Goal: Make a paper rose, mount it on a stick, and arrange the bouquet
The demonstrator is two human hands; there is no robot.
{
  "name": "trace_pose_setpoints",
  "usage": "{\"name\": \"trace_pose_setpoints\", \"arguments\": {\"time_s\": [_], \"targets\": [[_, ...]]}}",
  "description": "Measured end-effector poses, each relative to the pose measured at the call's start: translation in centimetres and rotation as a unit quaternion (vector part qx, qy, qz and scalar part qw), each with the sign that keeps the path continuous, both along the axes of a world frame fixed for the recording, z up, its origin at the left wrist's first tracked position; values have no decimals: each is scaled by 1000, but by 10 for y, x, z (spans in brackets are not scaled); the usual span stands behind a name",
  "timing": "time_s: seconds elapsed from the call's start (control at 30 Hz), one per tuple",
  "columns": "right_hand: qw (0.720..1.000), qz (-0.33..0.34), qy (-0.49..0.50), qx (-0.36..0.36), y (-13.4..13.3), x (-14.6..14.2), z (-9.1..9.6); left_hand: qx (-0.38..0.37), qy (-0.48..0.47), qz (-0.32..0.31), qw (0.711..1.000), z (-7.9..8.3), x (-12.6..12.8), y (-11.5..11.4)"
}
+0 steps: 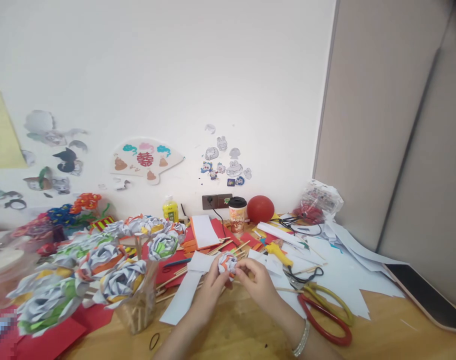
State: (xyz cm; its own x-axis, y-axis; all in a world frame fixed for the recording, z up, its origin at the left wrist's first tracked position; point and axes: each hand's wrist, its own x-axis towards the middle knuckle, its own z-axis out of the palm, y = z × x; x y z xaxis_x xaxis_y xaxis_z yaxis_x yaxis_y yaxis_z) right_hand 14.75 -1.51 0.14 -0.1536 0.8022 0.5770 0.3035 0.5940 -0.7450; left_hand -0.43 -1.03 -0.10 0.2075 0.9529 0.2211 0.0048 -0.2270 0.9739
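Both my hands meet over the wooden table (246, 330), pinching a small rolled paper flower (227, 262) of white printed paper with an orange edge. My left hand (212, 289) grips it from the left with curled fingers. My right hand (256, 285) holds its right side between thumb and fingertips; a silver bracelet (301, 340) is on that wrist. White paper strips (183, 297) lie just under and left of my hands. Thin wooden sticks (228, 247) lie behind the flower.
A clear cup (138, 310) of finished paper flowers (119, 280) stands at the left. Red and yellow rings (325, 315), a yellow glue gun (278, 254), a coffee cup (237, 212), a red ball (260, 208), a yellow bottle (170, 209) and white paper sheets (340, 270) crowd the back and right.
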Motion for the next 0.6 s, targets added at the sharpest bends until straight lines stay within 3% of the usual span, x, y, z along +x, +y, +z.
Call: {"name": "trace_pose_setpoints", "arguments": {"time_s": [0.2,0.6], "targets": [[1000,1,-18,12,-2,1,1,-15,-13,12,1000,9,3,-4],[999,-11,-45,-1,0,-1,-2,-16,3,45,999,2,3,0]]}}
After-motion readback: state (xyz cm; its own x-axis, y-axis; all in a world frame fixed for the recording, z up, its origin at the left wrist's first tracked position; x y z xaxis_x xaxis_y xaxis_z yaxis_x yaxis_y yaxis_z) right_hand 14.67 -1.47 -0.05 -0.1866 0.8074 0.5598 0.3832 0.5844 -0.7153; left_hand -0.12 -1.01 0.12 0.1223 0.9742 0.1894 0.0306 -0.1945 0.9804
